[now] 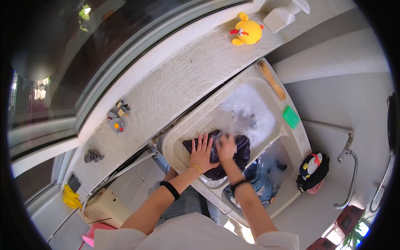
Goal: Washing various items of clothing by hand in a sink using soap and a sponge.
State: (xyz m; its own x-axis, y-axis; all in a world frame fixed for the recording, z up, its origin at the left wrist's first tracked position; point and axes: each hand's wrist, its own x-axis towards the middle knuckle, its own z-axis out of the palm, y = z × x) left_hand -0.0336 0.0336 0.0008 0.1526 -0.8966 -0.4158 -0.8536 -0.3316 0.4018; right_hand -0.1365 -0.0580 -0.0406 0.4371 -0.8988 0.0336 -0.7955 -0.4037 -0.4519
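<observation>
A dark wet garment [242, 150] lies on the ribbed washboard slope of a two-basin laundry sink [175, 137]. My left hand [201, 154] rests flat on its left part, fingers spread. My right hand [226, 147], blurred, is on the cloth just to the right, its fingers bent; whether it grips a fold is unclear. White suds [256, 118] fill much of this basin. In the smaller basin, blue patterned cloth [261, 179] lies in cloudy water. A wooden scrubbing brush [272, 79] and a green soap bar [291, 117] lie on the far right rim.
Along the ledge are a yellow plush toy [248, 32], a white spray bottle [279, 18], a small brick-built toy [117, 122] and a scouring pad [93, 156]. A penguin plush [312, 164] sits by the right rim. A metal faucet [354, 175] juts from the wall.
</observation>
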